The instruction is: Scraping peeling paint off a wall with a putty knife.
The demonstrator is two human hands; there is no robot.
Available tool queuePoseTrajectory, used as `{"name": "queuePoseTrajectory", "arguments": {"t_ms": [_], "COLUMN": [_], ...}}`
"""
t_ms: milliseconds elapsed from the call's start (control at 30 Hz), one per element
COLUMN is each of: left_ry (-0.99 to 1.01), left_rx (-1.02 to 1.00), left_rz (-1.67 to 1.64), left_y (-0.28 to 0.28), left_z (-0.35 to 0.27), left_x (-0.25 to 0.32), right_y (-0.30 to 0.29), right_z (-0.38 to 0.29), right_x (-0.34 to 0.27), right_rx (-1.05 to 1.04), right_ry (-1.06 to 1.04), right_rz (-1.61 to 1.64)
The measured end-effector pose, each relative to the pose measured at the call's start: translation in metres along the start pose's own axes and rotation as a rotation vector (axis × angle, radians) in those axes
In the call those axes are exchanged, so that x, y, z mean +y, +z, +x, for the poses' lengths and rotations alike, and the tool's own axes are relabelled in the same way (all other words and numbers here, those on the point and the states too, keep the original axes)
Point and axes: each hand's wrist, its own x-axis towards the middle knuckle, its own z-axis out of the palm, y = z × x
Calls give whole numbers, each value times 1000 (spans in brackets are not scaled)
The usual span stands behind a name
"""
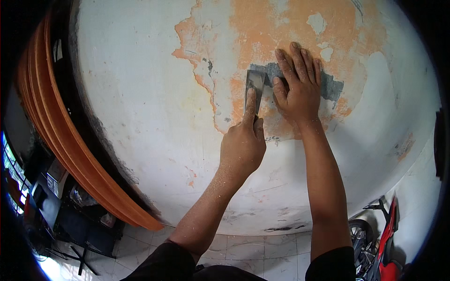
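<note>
My left hand [243, 144] grips a flat metal scraper [257, 80], its index finger stretched along the blade. The blade lies against a painted wall [140, 87], its far end at the left part of a dark grey bare patch [332, 86]. The handle is mostly hidden in my fist. To the right, my right hand [300, 89] rests palm down over the grey patch, fingers pointing up and slightly apart, covering its middle. Around both hands, peach-orange paint [256, 31] shows where the white coat is off. Pale dust speckles my hands and left forearm.
An orange curtain [63, 123] hangs by a dark opening at the left. Below it stands dark furniture [74, 221] with plastic-wrapped items. A red and black motorcycle [383, 242] is at the lower right. Light floor tiles [246, 246] run along the wall's base.
</note>
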Motion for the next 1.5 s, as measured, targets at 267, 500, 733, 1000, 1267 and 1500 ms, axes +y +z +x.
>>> {"name": "queuePoseTrajectory", "arguments": {"t_ms": [267,500,733,1000,1267,1500], "left_ry": [-37,-49,-34,-96,-58,-11], "left_rx": [-47,-60,-28,-56,-80,-44], "left_rz": [54,29,39,41,67,-11], "left_y": [-6,-1,-2,-12,-5,-6], "left_z": [0,-10,-1,5,-7,-3], "left_x": [2,0,6,15,2,6], "right_y": [1,-1,3,6,2,5], "right_z": [2,0,1,1,3,-1], "right_x": [-2,0,2,3,-2,3], "right_rx": [7,-12,16,26,17,21], "right_ry": [-6,3,-13,-31,-12,-18], "right_rz": [16,3,-13,-36,-1,-15]}}
